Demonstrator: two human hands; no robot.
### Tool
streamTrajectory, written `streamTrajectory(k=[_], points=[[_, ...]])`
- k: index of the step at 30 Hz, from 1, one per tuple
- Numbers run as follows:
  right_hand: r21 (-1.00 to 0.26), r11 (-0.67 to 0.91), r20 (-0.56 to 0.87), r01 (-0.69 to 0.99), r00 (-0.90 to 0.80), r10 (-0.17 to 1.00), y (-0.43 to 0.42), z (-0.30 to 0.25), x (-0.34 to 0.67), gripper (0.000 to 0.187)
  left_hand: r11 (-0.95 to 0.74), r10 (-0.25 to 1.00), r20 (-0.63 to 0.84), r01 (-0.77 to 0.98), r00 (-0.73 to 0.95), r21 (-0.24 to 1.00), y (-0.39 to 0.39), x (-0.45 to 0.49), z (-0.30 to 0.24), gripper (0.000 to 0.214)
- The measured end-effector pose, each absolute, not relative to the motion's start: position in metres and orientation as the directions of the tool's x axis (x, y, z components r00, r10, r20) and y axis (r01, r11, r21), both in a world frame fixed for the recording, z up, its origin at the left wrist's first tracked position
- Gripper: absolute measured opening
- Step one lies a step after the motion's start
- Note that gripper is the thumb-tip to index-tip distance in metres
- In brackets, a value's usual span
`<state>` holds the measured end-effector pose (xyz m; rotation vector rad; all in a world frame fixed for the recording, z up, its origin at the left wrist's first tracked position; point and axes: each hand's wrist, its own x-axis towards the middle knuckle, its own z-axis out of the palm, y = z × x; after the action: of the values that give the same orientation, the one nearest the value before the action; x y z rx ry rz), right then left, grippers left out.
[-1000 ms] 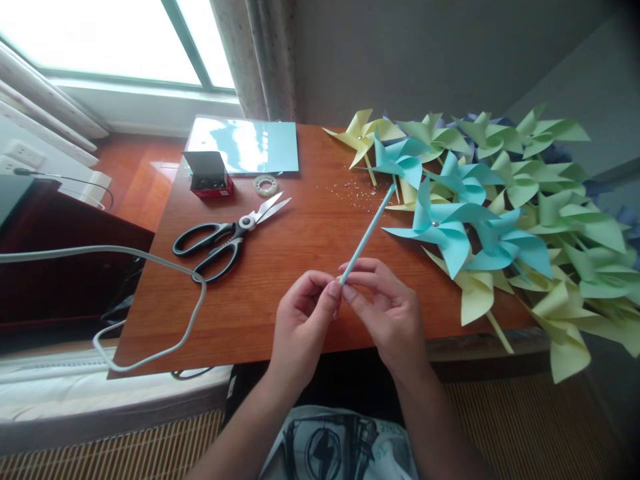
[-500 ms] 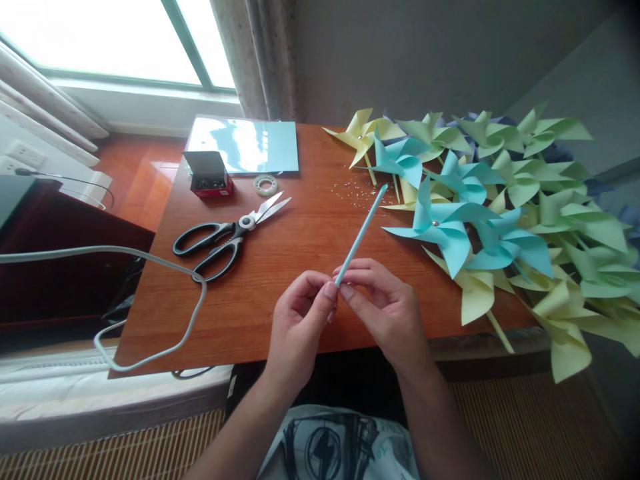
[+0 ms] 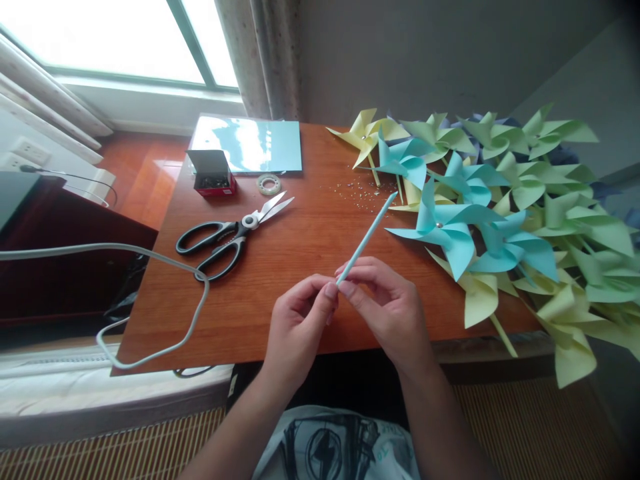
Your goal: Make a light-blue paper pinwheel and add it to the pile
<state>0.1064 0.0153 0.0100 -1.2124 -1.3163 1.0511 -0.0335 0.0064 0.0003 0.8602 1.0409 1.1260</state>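
Observation:
A thin, light-blue rolled paper stick (image 3: 369, 233) slants up and to the right above the table. My left hand (image 3: 304, 320) pinches its lower end between thumb and fingers. Right beside it, my right hand (image 3: 383, 300) also grips the stick near that end, fingertips close to the left ones. The stick's far tip points toward the blue paper pinwheels (image 3: 440, 227) on the right, apart from them. What lies under the fingertips is hidden.
Yellow pinwheels (image 3: 483, 297) and green pinwheels (image 3: 530, 180) crowd the right side. Left on the wooden table (image 3: 300, 233) lie opened scissors (image 3: 245, 227), a tape roll (image 3: 269, 185), a small red box (image 3: 215, 183) and blue paper sheets (image 3: 285, 147). A white cable (image 3: 200, 300) loops over the left edge.
The stick has tilted a little further to the right, its far tip shifting right and slightly down. Both hands keep their hold at the lower end.

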Motion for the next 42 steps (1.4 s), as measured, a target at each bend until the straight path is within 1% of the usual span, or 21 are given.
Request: streamTrajectory(k=[3, 5, 8, 9, 11, 12, 13, 15, 17, 19, 21, 24, 27, 30, 32, 34, 36, 39, 42], points=[[-0.983, 0.141, 0.139, 0.121, -0.023, 0.990, 0.024, 0.012, 0.103, 0.007, 0.189, 0.981, -0.169, -0.243, 0.100, 0.951, 0.011, -0.040, 0.000, 0.023], [-0.976, 0.147, 0.137, 0.159, -0.071, 0.988, 0.032, 0.017, 0.100, 0.006, 0.170, 0.985, -0.158, -0.249, 0.069, 0.953, 0.015, -0.046, 0.000, 0.022], [-0.943, 0.222, 0.182, 0.249, -0.176, 0.968, 0.052, 0.027, 0.097, 0.005, 0.160, 0.986, -0.169, -0.306, -0.003, 0.939, 0.025, -0.054, -0.002, 0.020], [-0.922, 0.271, 0.205, 0.276, -0.245, 0.948, 0.061, 0.030, 0.095, 0.008, 0.154, 0.984, -0.175, -0.333, -0.032, 0.930, 0.028, -0.056, -0.002, 0.019], [-0.887, 0.331, 0.200, 0.322, -0.379, 0.904, 0.084, 0.033, 0.091, 0.014, 0.149, 0.976, -0.200, -0.403, -0.088, 0.903, 0.035, -0.060, -0.002, 0.020], [-0.869, 0.340, 0.196, 0.360, -0.379, 0.904, 0.098, 0.032, 0.087, 0.016, 0.147, 0.969, -0.219, -0.444, -0.114, 0.884, 0.038, -0.062, -0.002, 0.020], [-0.836, 0.348, 0.209, 0.424, -0.339, 0.917, 0.113, 0.030, 0.082, 0.018, 0.146, 0.962, -0.237, -0.483, -0.133, 0.864, 0.040, -0.063, -0.002, 0.020], [-0.716, 0.369, 0.228, 0.593, -0.301, 0.926, 0.144, 0.022, 0.066, 0.016, 0.147, 0.954, -0.263, -0.536, -0.146, 0.832, 0.043, -0.065, -0.001, 0.020], [-0.584, 0.405, 0.222, 0.703, -0.342, 0.913, 0.172, 0.013, 0.047, 0.014, 0.143, 0.952, -0.268, -0.558, -0.150, 0.817, 0.043, -0.066, -0.001, 0.020], [-0.473, 0.434, 0.215, 0.767, -0.378, 0.901, 0.193, 0.004, 0.028, 0.014, 0.136, 0.948, -0.274, -0.573, -0.162, 0.808, 0.043, -0.068, -0.001, 0.018], [-0.411, 0.424, 0.198, 0.807, -0.375, 0.906, 0.205, -0.003, 0.013, 0.012, 0.127, 0.940, -0.287, -0.589, -0.187, 0.798, 0.043, -0.069, -0.001, 0.017], [-0.391, 0.404, 0.176, 0.827, -0.363, 0.915, 0.213, -0.008, 0.001, 0.011, 0.126, 0.929, -0.307, -0.606, -0.205, 0.785, 0.044, -0.070, 0.000, 0.017], [-0.392, 0.416, 0.181, 0.821, -0.374, 0.909, 0.213, -0.008, 0.000, 0.017, 0.134, 0.930, -0.313, -0.618, -0.191, 0.775, 0.044, -0.070, 0.001, 0.017], [-0.418, 0.447, 0.230, 0.791, -0.385, 0.894, 0.206, 0.000, 0.007, 0.020, 0.120, 0.930, -0.305, -0.617, -0.203, 0.778, 0.043, -0.070, 0.000, 0.017], [-0.491, 0.462, 0.300, 0.738, -0.355, 0.885, 0.196, 0.009, 0.017, 0.011, 0.104, 0.931, -0.294, -0.614, -0.217, 0.783, 0.043, -0.071, -0.002, 0.017], [-0.590, 0.457, 0.357, 0.665, -0.293, 0.887, 0.179, 0.018, 0.030, 0.006, 0.090, 0.933, -0.282, -0.614, -0.223, 0.784, 0.042, -0.071, -0.003, 0.017], [-0.715, 0.425, 0.333, 0.556, -0.264, 0.905, 0.159, 0.026, 0.045, 0.005, 0.082, 0.935, -0.273, -0.614, -0.224, 0.785, 0.042, -0.070, -0.005, 0.017], [-0.894, 0.315, 0.224, 0.319, -0.290, 0.931, 0.127, 0.032, 0.067, 0.004, 0.070, 0.942, -0.251, -0.601, -0.222, 0.796, 0.040, -0.069, -0.006, 0.018], [-0.971, 0.172, 0.124, 0.168, -0.265, 0.956, 0.098, 0.031, 0.084, 0.004, 0.053, 0.957, -0.198, -0.546, -0.211, 0.836, 0.037, -0.068, -0.008, 0.015]])
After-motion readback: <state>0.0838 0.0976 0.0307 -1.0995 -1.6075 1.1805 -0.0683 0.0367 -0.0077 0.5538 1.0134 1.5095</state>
